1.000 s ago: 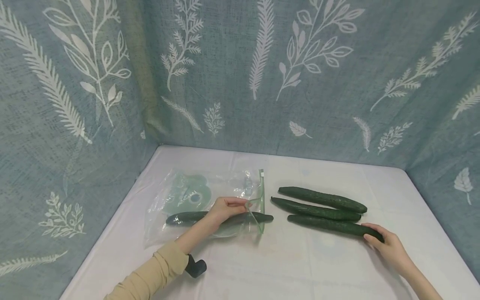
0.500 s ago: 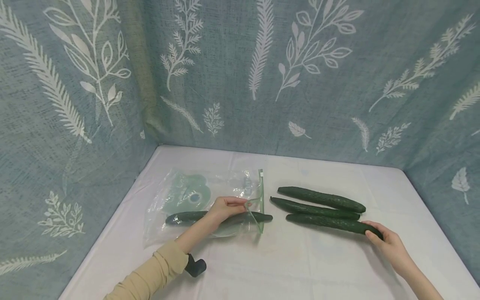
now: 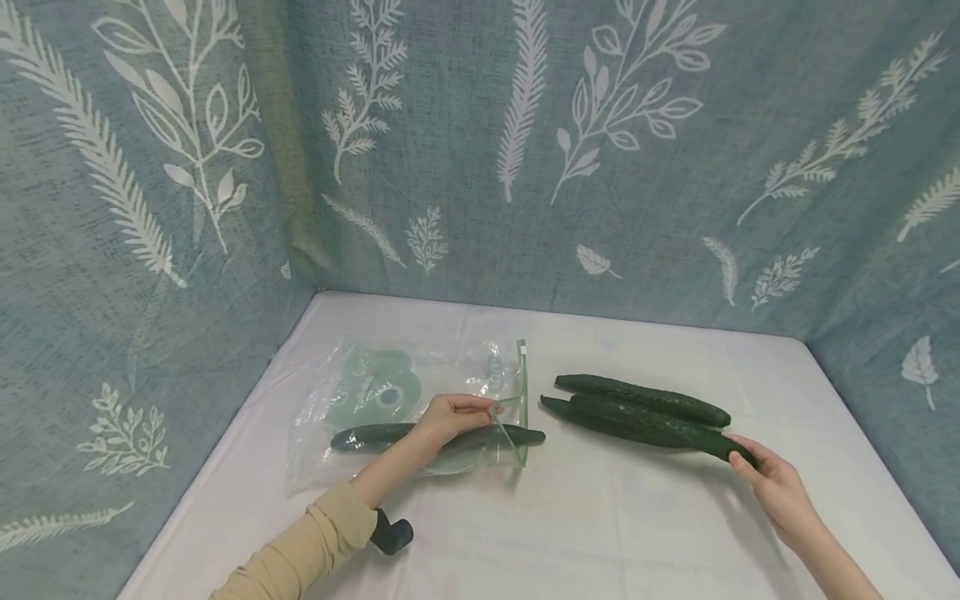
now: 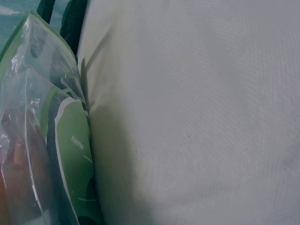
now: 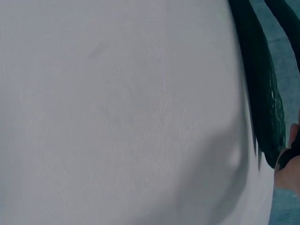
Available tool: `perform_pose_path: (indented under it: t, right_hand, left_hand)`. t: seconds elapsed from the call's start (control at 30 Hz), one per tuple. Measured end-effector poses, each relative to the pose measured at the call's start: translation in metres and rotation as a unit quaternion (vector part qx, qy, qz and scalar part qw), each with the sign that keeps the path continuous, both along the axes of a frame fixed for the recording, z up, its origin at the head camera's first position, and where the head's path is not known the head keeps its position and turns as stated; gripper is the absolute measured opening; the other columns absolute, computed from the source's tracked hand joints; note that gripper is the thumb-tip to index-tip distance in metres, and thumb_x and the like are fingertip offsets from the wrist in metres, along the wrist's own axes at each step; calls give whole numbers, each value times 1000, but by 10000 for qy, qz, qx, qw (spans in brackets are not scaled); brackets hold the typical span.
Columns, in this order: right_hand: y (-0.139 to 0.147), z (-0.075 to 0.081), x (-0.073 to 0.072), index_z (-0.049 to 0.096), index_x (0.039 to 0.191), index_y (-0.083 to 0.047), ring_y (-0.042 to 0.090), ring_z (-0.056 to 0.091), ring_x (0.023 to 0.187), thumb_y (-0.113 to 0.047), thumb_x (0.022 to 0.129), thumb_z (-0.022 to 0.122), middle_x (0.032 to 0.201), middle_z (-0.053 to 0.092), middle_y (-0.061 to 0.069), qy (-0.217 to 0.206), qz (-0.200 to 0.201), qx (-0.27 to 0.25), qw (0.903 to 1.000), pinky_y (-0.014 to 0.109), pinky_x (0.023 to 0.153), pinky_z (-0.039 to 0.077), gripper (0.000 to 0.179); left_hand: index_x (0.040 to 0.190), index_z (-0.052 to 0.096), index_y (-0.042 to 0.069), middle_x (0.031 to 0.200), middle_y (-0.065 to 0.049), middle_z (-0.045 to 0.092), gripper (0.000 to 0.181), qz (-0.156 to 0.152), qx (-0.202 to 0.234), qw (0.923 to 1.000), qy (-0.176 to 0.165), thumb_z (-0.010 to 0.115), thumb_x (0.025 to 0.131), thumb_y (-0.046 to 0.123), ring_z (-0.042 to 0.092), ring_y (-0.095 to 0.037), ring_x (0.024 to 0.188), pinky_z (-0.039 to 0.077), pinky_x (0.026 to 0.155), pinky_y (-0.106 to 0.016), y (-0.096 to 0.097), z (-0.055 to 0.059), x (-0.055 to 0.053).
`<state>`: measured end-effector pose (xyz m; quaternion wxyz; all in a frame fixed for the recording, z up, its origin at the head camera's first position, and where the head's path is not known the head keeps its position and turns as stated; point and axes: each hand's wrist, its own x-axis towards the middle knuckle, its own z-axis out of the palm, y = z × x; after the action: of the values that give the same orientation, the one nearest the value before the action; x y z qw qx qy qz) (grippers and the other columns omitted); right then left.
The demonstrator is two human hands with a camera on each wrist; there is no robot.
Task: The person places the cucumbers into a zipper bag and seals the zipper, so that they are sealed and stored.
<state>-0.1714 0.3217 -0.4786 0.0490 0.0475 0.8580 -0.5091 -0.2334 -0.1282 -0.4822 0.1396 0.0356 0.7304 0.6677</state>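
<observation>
My left hand [image 3: 450, 421] pinches the upper edge of a clear zip bag's mouth, holding it raised. The zip bag [image 3: 311, 454] lies flat with a green flower-shaped print; in the left wrist view its green label [image 4: 75, 140] reads "name". Inside lies one dark green cucumber [image 3: 367, 436], its right tip poking out past the mouth. My right hand [image 3: 780, 487] grips the right end of another cucumber [image 3: 712, 441], which is tilted and overlaps a middle cucumber [image 3: 557, 406] in the head view. A third cucumber [image 3: 645, 397] lies behind them.
A white cloth [image 3: 585, 533] covers the table. Blue-green leaf-print curtains [image 3: 465, 167] stand round the back and sides. A black wrist mount [image 3: 392, 533] shows under the left sleeve [image 3: 315, 533].
My right hand has raised the nearest cucumber and shifted it slightly back and left, over the middle one. My left hand keeps its pinch on the bag edge, unmoved.
</observation>
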Motion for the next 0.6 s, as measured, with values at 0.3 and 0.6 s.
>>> perform_pose_path:
  t: [0.3, 0.6]
  right_hand:
    - [-15, 2, -3, 24, 145, 8, 6, 36, 135, -42, 99, 43, 154, 21, 23, -484, 18, 28, 9988, 23, 110, 37, 71]
    - [-37, 2, -9, 27, 143, 8, 46, 6, 142, -34, 97, 51, 155, 12, 29, -460, 290, -339, 9979, 63, 113, 16, 67]
  left_hand:
    - [112, 66, -4, 102, -13, 72, 32, 28, -11, 10000, 6, 71, 81, 5, 70, -10, 90, 56, 83, -23, 1, 0, -1]
    - [111, 66, -3, 103, -13, 72, 32, 76, -50, 10000, -32, 71, 81, 6, 70, -12, 93, 55, 86, -25, 2, -1, -2]
